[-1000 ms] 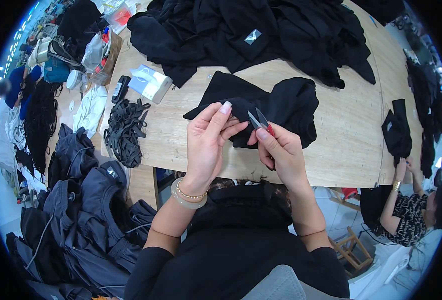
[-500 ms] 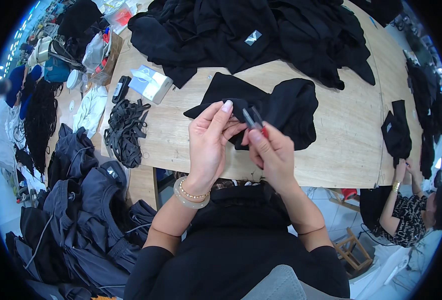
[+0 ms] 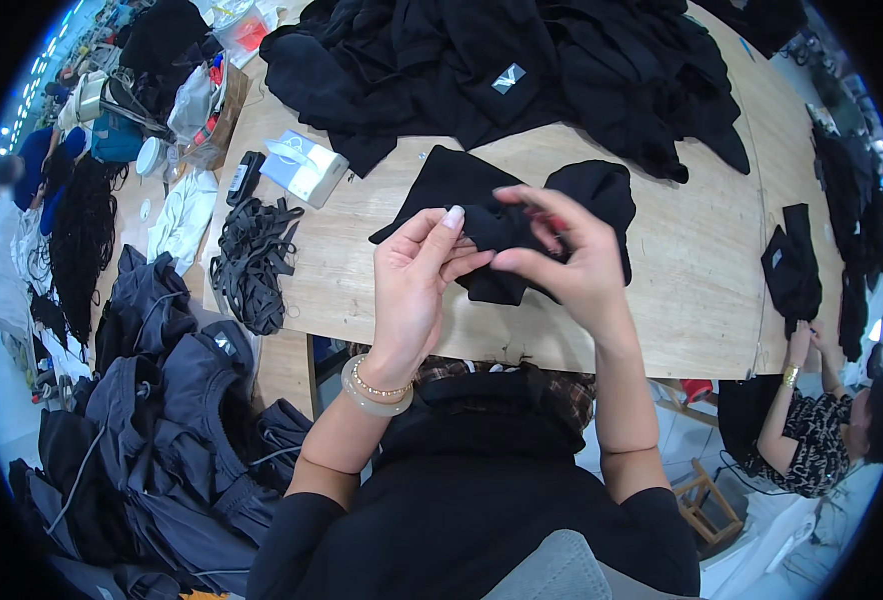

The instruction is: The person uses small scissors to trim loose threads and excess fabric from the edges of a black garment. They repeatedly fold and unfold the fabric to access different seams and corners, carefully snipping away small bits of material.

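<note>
While left fingers pinch black cloth, label beyond

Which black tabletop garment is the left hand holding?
The bundled garment in front, pinched by the left hand; the black pile lies beyond, another garment far right.

The left hand pinches; the right hand arches, thumb apart.
</note>
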A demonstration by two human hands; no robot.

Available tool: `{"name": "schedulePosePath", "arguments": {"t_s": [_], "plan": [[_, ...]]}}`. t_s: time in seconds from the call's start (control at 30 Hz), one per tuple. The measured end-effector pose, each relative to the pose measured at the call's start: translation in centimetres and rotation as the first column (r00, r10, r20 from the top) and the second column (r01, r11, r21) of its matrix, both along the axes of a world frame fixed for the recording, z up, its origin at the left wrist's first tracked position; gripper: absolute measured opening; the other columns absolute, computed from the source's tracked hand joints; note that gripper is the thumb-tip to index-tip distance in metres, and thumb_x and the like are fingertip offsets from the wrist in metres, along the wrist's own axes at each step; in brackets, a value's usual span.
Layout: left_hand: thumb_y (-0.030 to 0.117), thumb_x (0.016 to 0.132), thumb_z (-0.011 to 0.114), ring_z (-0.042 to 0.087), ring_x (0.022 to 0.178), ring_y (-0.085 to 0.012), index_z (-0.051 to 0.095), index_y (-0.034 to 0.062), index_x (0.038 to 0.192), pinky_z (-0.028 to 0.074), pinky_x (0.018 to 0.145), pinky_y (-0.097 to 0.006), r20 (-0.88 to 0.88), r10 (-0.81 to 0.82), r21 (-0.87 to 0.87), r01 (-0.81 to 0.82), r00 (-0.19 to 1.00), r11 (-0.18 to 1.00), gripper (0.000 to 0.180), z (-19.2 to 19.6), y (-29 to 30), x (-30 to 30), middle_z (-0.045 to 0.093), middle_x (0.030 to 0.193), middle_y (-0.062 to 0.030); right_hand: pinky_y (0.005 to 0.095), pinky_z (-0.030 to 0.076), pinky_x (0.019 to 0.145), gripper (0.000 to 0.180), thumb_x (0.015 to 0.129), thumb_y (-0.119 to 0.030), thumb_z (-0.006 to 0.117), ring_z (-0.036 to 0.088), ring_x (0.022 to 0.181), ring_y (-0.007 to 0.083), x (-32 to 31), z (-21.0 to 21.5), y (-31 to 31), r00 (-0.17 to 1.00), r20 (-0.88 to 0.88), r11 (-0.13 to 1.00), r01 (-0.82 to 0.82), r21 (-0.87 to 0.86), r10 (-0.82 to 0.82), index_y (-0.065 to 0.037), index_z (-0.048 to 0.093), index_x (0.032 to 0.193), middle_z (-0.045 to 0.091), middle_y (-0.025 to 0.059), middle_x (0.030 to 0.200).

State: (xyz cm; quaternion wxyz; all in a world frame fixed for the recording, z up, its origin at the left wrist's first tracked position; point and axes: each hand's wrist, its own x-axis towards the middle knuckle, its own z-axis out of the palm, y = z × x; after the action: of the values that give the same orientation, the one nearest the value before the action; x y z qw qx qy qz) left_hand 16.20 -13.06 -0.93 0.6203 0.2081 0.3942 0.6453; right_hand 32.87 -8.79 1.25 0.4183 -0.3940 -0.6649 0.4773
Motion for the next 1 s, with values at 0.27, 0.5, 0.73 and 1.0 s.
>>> {"name": "schedulePosePath", "arguments": {"t_s": [0.27, 0.5, 0.73, 1.0], "plan": [[0.013, 0.099, 0.059, 0.069, 0.081, -0.0125, 0.06, 0.0018, 0.11, 0.06, 0.076, -0.026, -0.077, -0.037, -0.012, 0.036, 0.996, 0.999, 0.015, 0.5, 0.4, -0.8, 0.065, 0.093, -0.0046, 0.031, 0.043, 0.06, 0.022, 0.068, 0.008, 0.069, 0.054, 0.067, 0.0217, -1.5, -0.8, 1.3, 0.994, 0.098, 0.919, 0.011, 0.394, -0.054, -0.002, 0.068, 0.087, 0.054, 0.0075, 0.07], [0.002, 0.091, 0.067, 0.066, 0.083, -0.0085, 0.063, -0.0042, 0.115, 0.058, 0.079, -0.023, -0.56, -0.053, 0.149, 0.164, 0.827, 0.975, 0.024, 1.6, 0.6, -1.5, 0.053, 0.113, -0.0074, 0.033, 0.045, 0.062, 0.017, 0.072, 0.006, 0.067, 0.056, 0.068, 0.0266, -1.7, 0.5, 3.3, 0.985, 0.169, 0.922, -0.104, 0.373, 0.042, 0.001, 0.061, 0.087, 0.055, 0.0103, 0.077], [-0.002, 0.09, 0.067, 0.065, 0.081, -0.0084, 0.071, -0.005, 0.101, 0.056, 0.071, -0.022, -0.731, 0.102, 0.228, 0.101, 0.675, 0.969, 0.012, 0.6, 1.2, -1.5, 0.061, 0.107, -0.0058, 0.0323, 0.046, 0.066, 0.019, 0.083, -0.01, 0.072, 0.06, 0.073, 0.021, -2.2, 1.8, 3.0, 0.978, 0.186, 0.987, -0.113, 0.118, 0.09, 0.0, 0.059, 0.092, 0.06, 0.0096, 0.082], [0.005, 0.095, 0.064, 0.065, 0.084, -0.0087, 0.07, -0.0036, 0.103, 0.059, 0.073, -0.025, -0.723, 0.068, 0.162, 0.074, 0.687, 0.984, 0.013, 0.2, 1.4, -2.2, 0.069, 0.094, -0.0044, 0.0286, 0.048, 0.077, 0.025, 0.082, -0.021, 0.077, 0.062, 0.085, 0.0182, 1.2, 0.4, 3.8, 0.978, 0.209, 0.984, -0.036, 0.173, -0.001, -0.003, 0.066, 0.095, 0.065, 0.0073, 0.088]]}}
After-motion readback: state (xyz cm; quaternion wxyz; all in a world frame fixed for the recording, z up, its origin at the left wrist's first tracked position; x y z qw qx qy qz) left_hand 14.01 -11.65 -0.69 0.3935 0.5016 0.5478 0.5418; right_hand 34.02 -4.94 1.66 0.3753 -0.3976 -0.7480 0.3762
